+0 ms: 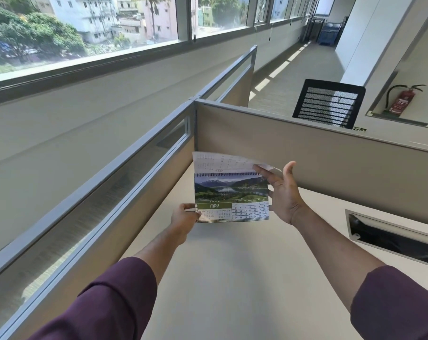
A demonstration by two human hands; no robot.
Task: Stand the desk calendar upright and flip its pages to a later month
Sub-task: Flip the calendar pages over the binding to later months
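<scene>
Windows: long band across the upper left, buildings and trees outside.

Surface: pale, plain top filling the lower middle, enclosed by partitions. A rectangular cable slot with a metal frame is set into it at the right.

Partitions: beige panels with grey metal trim; one runs along the left with a glazed strip, one crosses behind the calendar.

Office chair: black mesh back, visible beyond the rear partition.

Fire extinguisher: red, in a wall recess at the far right.

Sleeves: dark purple, pushed up both forearms.

Desk calendar: spiral-bound, held up in front of the rear partition, above the far part of the surface; whether its base touches the surface cannot be told. The facing page shows a mountain-and-lake photograph, a green band reading MAY, and a date grid. One lifted page stands above the spiral, curling backward, its printed back faintly visible.

Left hand: grip closed on the calendar's lower left corner, thumb on the front face.

Right hand: palm open toward the calendar's right edge, thumb raised free; fingertips pinch the right end of the lifted page near the spiral.
</scene>
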